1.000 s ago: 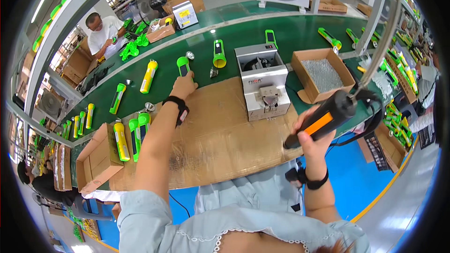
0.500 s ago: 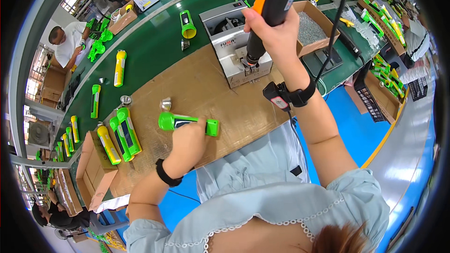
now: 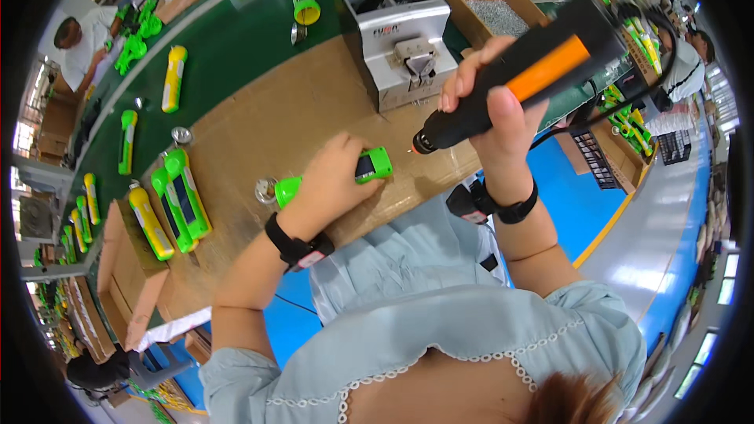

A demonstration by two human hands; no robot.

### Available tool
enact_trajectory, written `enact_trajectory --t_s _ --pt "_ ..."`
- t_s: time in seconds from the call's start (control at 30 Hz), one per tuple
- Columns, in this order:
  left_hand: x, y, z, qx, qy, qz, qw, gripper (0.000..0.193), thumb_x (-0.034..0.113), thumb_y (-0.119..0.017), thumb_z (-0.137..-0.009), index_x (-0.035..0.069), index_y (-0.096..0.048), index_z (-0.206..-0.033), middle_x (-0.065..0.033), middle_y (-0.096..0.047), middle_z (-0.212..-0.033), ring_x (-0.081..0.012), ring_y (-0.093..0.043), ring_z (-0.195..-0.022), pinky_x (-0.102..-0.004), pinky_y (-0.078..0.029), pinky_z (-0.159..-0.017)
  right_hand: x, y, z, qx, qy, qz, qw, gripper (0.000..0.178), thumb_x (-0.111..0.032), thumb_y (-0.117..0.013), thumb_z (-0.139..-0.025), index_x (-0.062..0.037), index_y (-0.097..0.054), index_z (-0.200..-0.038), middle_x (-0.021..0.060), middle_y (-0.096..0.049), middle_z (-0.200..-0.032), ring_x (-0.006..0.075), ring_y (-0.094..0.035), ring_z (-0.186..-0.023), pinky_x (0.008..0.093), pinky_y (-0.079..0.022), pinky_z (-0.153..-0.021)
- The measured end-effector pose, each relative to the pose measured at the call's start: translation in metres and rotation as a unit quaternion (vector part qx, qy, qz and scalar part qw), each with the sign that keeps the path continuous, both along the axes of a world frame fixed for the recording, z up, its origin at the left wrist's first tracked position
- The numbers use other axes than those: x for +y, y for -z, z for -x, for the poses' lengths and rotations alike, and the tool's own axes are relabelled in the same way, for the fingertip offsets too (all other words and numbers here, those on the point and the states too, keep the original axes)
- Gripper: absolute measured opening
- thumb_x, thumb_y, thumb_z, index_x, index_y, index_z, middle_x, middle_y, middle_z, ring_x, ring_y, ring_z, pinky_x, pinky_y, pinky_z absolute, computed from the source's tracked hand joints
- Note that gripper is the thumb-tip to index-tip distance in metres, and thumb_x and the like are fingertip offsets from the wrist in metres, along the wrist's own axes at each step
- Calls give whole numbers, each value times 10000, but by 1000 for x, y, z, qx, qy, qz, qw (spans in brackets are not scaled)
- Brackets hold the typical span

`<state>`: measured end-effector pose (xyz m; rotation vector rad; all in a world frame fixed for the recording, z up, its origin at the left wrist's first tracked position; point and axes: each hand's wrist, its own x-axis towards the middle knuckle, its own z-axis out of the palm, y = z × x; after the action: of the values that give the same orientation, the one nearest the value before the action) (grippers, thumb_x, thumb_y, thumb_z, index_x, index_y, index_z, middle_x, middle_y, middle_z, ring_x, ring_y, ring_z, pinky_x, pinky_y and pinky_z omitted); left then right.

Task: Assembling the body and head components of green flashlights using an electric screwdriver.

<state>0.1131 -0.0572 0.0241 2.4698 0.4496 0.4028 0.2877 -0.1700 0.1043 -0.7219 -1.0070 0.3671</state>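
My left hand [image 3: 330,184] is closed over a green flashlight [image 3: 380,163] lying on the cardboard sheet; its middle is hidden under my fingers. A silvery reflector cup [image 3: 266,190] sits by the flashlight's head end. My right hand [image 3: 506,118] grips a black and orange electric screwdriver [image 3: 542,67], tilted with its tip down and to the left. The tip is just right of the flashlight's tail end, apart from it. Whether a screw sits on the tip is too small to be sure.
A grey screw feeder [image 3: 393,47] stands beyond my hands, with a cardboard box of screws [image 3: 493,16] to its right. Green and yellow flashlights [image 3: 187,200] lie at the left beside an open carton [image 3: 129,275]. A cable trails from the screwdriver. Another person [image 3: 82,47] works at far left.
My right hand has brought the screwdriver from the screw feeder down toward the flashlight, tilting it over. My left hand has shifted slightly, and the flashlight has turned and moved a little right.
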Motion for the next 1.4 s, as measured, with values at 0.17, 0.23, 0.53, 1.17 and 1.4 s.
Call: enact_trajectory --t_s 0.17,0.23,0.53,1.17,1.4 --pt "0 4 3 -5 -30 -10 999 407 227 -749 -644 66 -604 -988 -129 -533 -887 -322 -559 -835 -386 -468 -718 0 10 22 -6 -36 -36 999 424 -171 -724 -763 9 -429 -1011 116 -551 -782 193 -574 -641 305 -509 -592" --pt "1 5 4 -11 -36 -8 999 403 227 -748 -643 72 -615 -989 -126 -526 -869 -319 -558 -821 -387 -467 -706 1 11 27 -2 -48 -27 999 432 -184 -724 -763 5 -429 -1016 115 -551 -784 193 -575 -648 303 -509 -598" --pt "2 13 7 -33 -20 -32 999 405 230 -766 -628 90 -645 -989 -111 -506 -832 -304 -544 -787 -392 -452 -677 6 23 33 3 -54 -17 998 420 -166 -720 -766 0 -435 -1026 116 -547 -801 196 -579 -675 300 -509 -608" --pt "-2 9 3 -33 -16 -85 996 413 246 -751 -602 68 -672 -966 -124 -528 -786 -306 -559 -728 -395 -471 -648 9 9 24 2 -44 -70 997 399 -141 -719 -765 15 -450 -1016 113 -576 -776 183 -582 -637 286 -493 -574" --pt "-6 10 0 -33 8 -149 988 407 252 -737 -610 42 -657 -949 -114 -514 -795 -288 -552 -764 -386 -470 -663 45 -42 -32 -63 223 -72 970 237 -154 -651 -837 17 -525 -943 112 -582 -713 211 -583 -569 336 -513 -535"
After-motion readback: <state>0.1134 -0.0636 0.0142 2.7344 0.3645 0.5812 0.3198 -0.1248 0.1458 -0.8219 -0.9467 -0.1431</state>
